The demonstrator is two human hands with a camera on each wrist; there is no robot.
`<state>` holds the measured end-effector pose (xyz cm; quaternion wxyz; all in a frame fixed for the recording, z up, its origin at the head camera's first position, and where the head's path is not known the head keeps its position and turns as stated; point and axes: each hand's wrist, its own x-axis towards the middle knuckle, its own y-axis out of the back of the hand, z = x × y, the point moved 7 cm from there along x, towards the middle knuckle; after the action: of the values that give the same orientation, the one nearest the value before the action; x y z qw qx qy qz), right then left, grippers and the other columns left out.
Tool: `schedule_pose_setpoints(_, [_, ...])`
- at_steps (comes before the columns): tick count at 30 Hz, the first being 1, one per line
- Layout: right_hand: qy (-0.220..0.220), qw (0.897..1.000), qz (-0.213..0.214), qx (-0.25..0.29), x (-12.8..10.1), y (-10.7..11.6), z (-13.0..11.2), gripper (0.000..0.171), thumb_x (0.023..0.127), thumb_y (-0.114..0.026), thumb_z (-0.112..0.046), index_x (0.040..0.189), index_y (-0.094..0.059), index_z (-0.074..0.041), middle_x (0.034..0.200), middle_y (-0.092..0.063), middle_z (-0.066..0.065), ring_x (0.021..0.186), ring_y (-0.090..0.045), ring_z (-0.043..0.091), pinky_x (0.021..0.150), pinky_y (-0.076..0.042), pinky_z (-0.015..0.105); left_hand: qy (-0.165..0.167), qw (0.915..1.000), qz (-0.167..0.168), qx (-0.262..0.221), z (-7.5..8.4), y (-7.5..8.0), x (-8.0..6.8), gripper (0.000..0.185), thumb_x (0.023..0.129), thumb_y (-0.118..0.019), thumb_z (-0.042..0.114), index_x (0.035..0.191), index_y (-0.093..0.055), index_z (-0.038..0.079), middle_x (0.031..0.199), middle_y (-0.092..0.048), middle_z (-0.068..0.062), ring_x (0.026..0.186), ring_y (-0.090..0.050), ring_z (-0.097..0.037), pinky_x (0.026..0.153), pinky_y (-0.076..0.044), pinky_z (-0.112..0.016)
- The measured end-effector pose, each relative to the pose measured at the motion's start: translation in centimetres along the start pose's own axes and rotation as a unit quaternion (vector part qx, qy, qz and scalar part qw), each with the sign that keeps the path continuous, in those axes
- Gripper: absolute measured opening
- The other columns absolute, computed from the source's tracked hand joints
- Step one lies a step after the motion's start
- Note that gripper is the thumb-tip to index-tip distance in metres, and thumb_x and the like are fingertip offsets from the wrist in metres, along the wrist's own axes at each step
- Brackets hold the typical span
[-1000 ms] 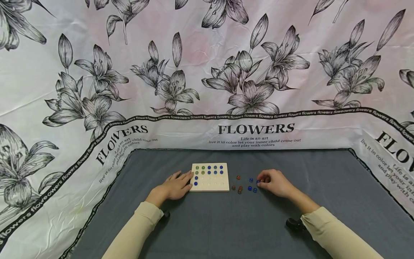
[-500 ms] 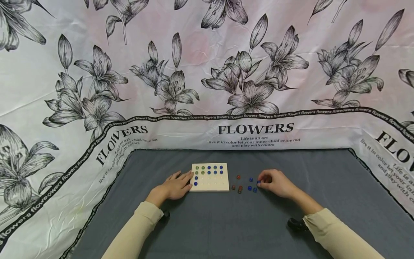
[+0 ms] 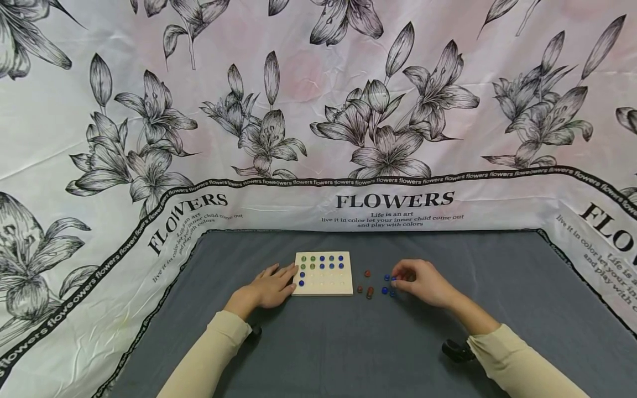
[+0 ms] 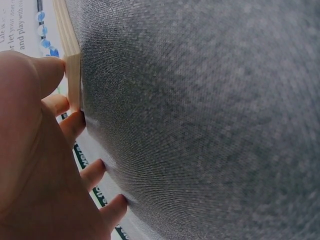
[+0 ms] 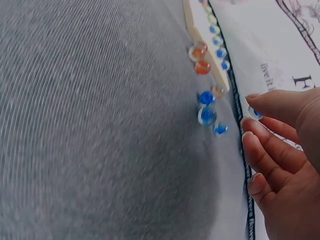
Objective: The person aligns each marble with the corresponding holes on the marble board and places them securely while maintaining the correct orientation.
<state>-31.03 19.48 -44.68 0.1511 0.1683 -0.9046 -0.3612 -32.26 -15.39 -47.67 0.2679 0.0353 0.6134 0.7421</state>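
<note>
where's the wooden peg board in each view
Head: wooden board sits centre on the grey mat, left hand touching its left edge.
Left wrist: top left, seen edge-on against the fingertips.
Right wrist: thin strip at top centre.
Shared landmark: blue marbles on the board.

Staged recording setup, not a lived-in room. White floral backdrop cloth (image 3: pixel 318 110) printed "FLOWERS" hangs across the far side and wraps the left and right edges, hiding any walls. Grey fabric-covered table (image 3: pixel 348 342) fills the near part. No furniture or fixtures visible beyond the cloth.
</note>
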Motion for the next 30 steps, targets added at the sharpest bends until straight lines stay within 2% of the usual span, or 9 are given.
schedule_pose_setpoints(17, [0.044, 0.999, 0.009, -0.01, 0.9, -0.5, -2.9, 0.01, 0.091, -0.078, -0.01, 0.098, -0.072, -0.007, 0.082, -0.066, -0.007, 0.072, -0.058, 0.008, 0.061, -0.049, 0.026, 0.003, 1.0, 0.003, -0.002, 0.1, 0.1, 0.1, 0.057, 0.112, -0.038, 0.037, 0.165, -0.027, 0.018, 0.17, -0.023, -0.004, 0.155, -0.016, -0.041, 0.123, -0.016, -0.063])
schedule_pose_setpoints(25, [0.047, 0.999, 0.003, -0.002, 1.5, -1.1, -4.2, 0.01, 0.093, -0.077, -0.012, 0.101, -0.072, -0.007, 0.083, -0.065, -0.007, 0.069, -0.057, 0.013, 0.059, -0.048, 0.027, 0.007, 1.0, 0.002, 0.001, 0.2, 0.2, 0.0, 0.057, 0.112, -0.038, 0.038, 0.165, -0.026, 0.019, 0.17, -0.022, -0.002, 0.155, -0.016, -0.041, 0.123, -0.016, -0.062])
schedule_pose_setpoints(30, [0.046, 0.999, -0.003, 0.006, 2.0, -1.6, -4.9, 0.01, 0.093, -0.076, -0.012, 0.102, -0.072, -0.009, 0.084, -0.066, -0.006, 0.069, -0.057, 0.014, 0.059, -0.048, 0.028, 0.003, 1.0, 0.0, -0.003, 0.2, 0.1, 0.0, 0.057, 0.112, -0.038, 0.037, 0.165, -0.026, 0.017, 0.17, -0.023, -0.004, 0.155, -0.015, -0.042, 0.122, -0.015, -0.063])
